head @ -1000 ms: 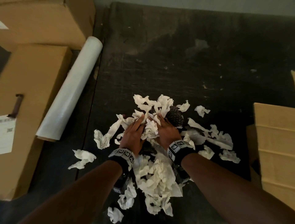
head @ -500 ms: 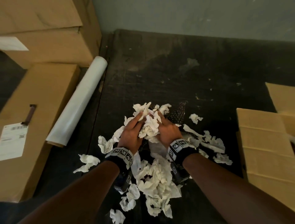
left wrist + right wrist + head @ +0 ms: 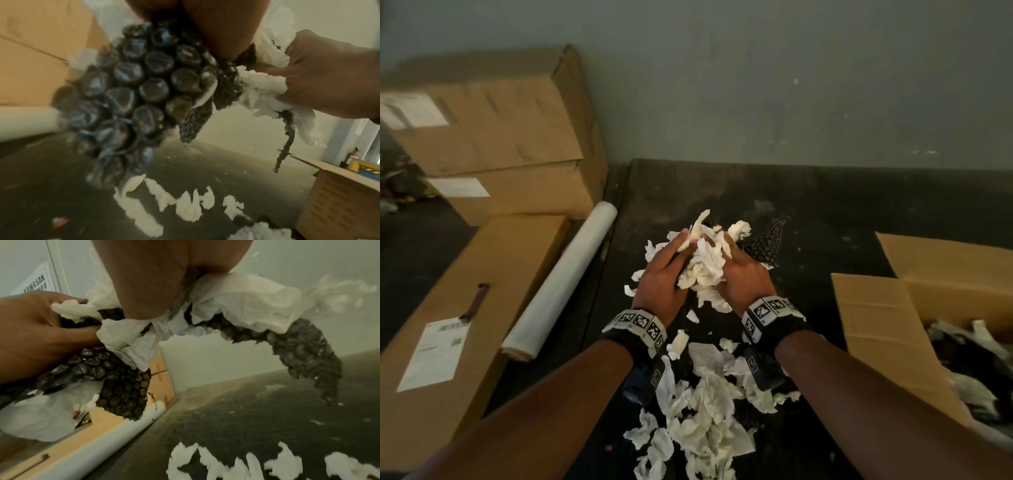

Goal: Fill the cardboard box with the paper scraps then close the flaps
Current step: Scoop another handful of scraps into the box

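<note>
My left hand [image 3: 662, 274] and right hand [image 3: 746, 274] grip one bundle of white paper scraps [image 3: 705, 263] between them, lifted above the dark table. Black bubble wrap [image 3: 767, 240] is caught in the bundle and hangs from it; the left wrist view shows it [image 3: 133, 81] close up, and in the right wrist view it [image 3: 304, 350] droops under white paper [image 3: 242, 300]. The cardboard box [image 3: 876, 325] stands at the right with its flaps open and scraps inside [image 3: 969, 359]. More loose scraps [image 3: 709, 404] lie on the table under my wrists.
A white roll [image 3: 561, 284] lies along the table's left edge. Beside it is a long cardboard box [image 3: 465, 291] with a label, and stacked boxes [image 3: 493, 137] stand behind. A grey wall closes off the far side of the table.
Both hands have closed round the pile's top and raised it off the table. The view has tilted up, bringing the open box's inside into sight.
</note>
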